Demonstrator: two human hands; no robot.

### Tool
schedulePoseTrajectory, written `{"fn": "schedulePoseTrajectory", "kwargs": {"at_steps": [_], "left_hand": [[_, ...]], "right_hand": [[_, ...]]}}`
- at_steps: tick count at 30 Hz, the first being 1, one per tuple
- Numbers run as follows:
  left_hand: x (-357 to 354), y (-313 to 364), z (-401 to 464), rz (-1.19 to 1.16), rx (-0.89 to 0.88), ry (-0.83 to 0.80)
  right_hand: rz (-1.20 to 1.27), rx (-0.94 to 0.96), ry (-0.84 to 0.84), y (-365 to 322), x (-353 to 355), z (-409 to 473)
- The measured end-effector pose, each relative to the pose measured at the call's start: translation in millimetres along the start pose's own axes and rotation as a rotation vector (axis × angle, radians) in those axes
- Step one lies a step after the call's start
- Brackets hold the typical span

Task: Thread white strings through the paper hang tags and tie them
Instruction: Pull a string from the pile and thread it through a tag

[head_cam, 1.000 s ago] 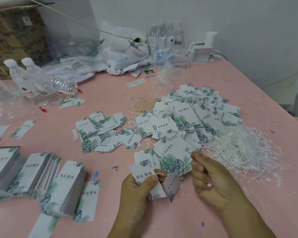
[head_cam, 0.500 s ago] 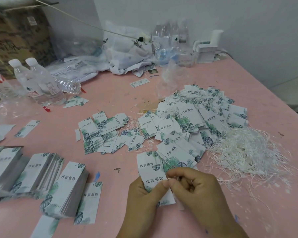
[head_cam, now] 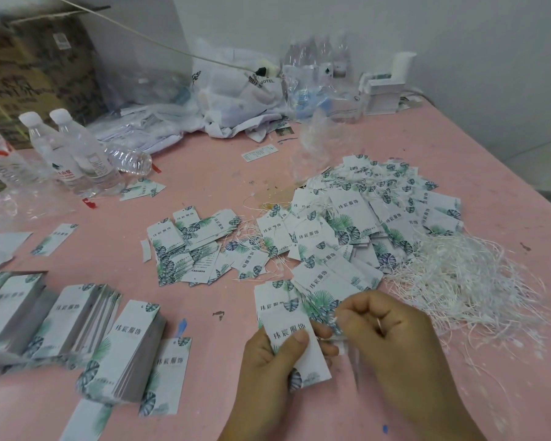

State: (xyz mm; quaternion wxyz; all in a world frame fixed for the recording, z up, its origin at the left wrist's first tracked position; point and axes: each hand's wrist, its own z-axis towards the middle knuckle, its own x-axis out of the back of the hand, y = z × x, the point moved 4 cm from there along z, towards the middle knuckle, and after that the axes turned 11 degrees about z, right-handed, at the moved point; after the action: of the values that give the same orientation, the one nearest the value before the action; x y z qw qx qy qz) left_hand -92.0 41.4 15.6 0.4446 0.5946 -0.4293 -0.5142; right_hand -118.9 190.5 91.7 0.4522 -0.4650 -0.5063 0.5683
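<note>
Pink table [head_cam: 204, 313] bearing finished tags [head_cam: 347, 224] and loose strings [head_cam: 458, 281]. Left hand [head_cam: 268, 361] pinches the hang tag [head_cam: 296, 348] near the front edge; right hand [head_cam: 392, 342], fingers curled, pinches a string [head_cam: 378, 323] beside it. Steadying the tag's holed end eases threading.

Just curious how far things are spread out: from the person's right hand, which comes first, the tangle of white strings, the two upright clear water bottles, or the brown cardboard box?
1. Tangle of white strings: just beyond the right hand, to its right.
2. Two upright clear water bottles: far left, mid-table.
3. Brown cardboard box: back left corner.
</note>
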Motion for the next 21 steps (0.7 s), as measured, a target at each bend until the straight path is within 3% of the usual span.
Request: {"fn": "schedulePoseTrajectory", "kwargs": {"at_steps": [4,9,14,21], "left_hand": [[-2,3,-1,-0.045,-0.015,0.004],[-3,-2,-5,0.108,-0.083,0.035],[-3,-1,-9,0.225,-0.152,0.006],[-7,-2,-10,0.291,-0.196,-0.021]], "right_hand": [[0.179,-0.092,-0.069,-12,2,3],[-0.032,-0.069,-0.080,11,-26,3],[-0.324,0.133,0.044,25,-30,1],[-0.443,0.258,0.097,29,-31,-1]]}}
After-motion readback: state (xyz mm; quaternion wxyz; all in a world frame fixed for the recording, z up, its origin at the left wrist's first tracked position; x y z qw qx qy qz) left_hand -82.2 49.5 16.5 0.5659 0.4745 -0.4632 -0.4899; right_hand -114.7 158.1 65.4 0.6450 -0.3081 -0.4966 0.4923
